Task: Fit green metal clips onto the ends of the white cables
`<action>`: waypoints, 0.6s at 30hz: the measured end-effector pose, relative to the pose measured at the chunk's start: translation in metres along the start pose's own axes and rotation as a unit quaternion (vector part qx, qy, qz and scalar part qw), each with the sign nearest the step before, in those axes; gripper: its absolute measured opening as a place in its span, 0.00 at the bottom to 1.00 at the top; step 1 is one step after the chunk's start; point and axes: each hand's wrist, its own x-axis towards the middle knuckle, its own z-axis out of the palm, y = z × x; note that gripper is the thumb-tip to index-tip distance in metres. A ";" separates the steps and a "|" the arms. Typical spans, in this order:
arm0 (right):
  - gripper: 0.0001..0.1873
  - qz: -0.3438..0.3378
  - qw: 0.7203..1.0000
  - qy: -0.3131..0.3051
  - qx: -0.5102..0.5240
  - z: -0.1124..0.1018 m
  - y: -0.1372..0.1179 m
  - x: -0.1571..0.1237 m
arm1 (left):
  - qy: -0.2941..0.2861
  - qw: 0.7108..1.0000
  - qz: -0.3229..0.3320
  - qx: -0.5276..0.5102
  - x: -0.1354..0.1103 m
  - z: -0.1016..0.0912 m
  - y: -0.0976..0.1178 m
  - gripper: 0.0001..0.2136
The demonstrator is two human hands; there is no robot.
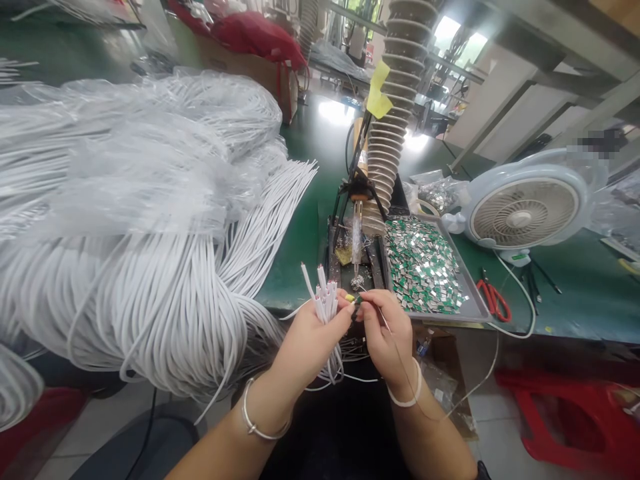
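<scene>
My left hand [313,340] is closed around a bundle of white cables [326,299], their cut ends pointing up with reddish cores showing. My right hand [387,330] pinches close beside it, and a thin solder wire [384,319] runs across its fingers toward the iron. A small dark green circuit board [357,302] sits between the fingertips of both hands, partly hidden; which fingers carry it is unclear. Just above the hands, a soldering iron [357,233] is mounted tip down in a black stand, with a lump of solder at its tip.
To the left lies a large heap of white cables [150,293], partly under clear plastic. At right are a metal tray [473,300] of small green-and-silver boards, red-handled cutters [494,300] and a fan [525,207]. A ribbed hose [397,100] hangs behind the iron. A red stool [565,413] stands below.
</scene>
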 end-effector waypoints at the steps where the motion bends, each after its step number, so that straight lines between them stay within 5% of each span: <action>1: 0.07 0.012 1.000 -0.008 0.007 0.000 0.000 0.000 | 0.003 1.000 0.005 0.013 -0.001 -0.001 0.001 0.05; 5: 0.06 0.039 0.999 -0.022 0.031 -0.001 0.000 -0.002 | -0.016 0.997 -0.011 0.075 -0.004 -0.005 0.007 0.06; 9: 0.06 -0.004 1.000 0.003 0.026 0.001 0.002 -0.003 | -0.044 0.991 -0.031 0.120 -0.005 -0.009 0.012 0.08; 18: 0.11 -0.064 0.998 0.023 0.002 0.007 0.002 -0.003 | -0.073 0.993 -0.017 0.086 -0.003 -0.009 0.012 0.07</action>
